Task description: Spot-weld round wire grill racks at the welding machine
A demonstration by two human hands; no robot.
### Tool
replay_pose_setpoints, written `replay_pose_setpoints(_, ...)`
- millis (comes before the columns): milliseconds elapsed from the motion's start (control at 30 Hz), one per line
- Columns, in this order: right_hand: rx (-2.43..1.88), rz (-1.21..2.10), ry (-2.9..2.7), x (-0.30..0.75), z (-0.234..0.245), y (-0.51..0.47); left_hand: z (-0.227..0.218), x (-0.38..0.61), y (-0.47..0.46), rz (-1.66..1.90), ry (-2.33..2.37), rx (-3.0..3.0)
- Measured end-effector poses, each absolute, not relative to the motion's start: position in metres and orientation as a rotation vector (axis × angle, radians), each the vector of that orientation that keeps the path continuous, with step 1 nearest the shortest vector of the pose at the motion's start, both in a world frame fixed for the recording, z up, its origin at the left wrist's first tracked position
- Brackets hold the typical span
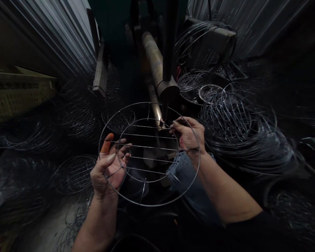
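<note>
A round wire rack (149, 154) is held up in front of the person, roughly level, between both hands and just below the tip of a dark vertical machine rod (169, 45). The rack has an outer ring, a smaller inner ring and several straight cross wires running side to side, with short wire spokes joining the two rings.

The left hand (110, 168) lies palm up under the rack's left side, fingers curled loosely up through the cross wires so they close on the wires; its thumb, with an orange tip, sits against the outer ring. The right hand (189, 134) holds the rack's far right part, thumb and forefinger pinched together on a wire close to where the rod's lower end (164, 115) meets the inner ring; the other fingers fold in around the ring.

Below the rack, blue denim (185, 175) covers the person's knee. A tan cylindrical bar (153, 59) slants away behind the rod.

To the right, a large heap of loose wire hoops (238, 129) lies piled, with a small round metal dish (210, 91) just behind it. To the left, finished wire racks (75, 173) rest on the floor, and corrugated metal sheeting (63, 35) rises behind them.
</note>
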State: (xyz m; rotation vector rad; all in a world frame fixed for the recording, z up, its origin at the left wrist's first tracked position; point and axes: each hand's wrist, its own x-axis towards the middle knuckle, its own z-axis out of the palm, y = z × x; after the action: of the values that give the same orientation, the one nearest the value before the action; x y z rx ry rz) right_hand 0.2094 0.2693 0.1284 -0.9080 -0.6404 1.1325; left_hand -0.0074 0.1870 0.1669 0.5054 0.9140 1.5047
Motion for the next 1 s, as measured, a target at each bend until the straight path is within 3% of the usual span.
replay_pose_setpoints(400,-0.969,1.123,-0.809,0.224,0.105,0.278,0.164,-0.017,0.192,1.478,0.91,0.529)
replay_pose_setpoints(1000,-0.88,1.078,-0.535,0.208,0.11,0.254,0.163,-0.017,0.199,1.439,0.919,0.566)
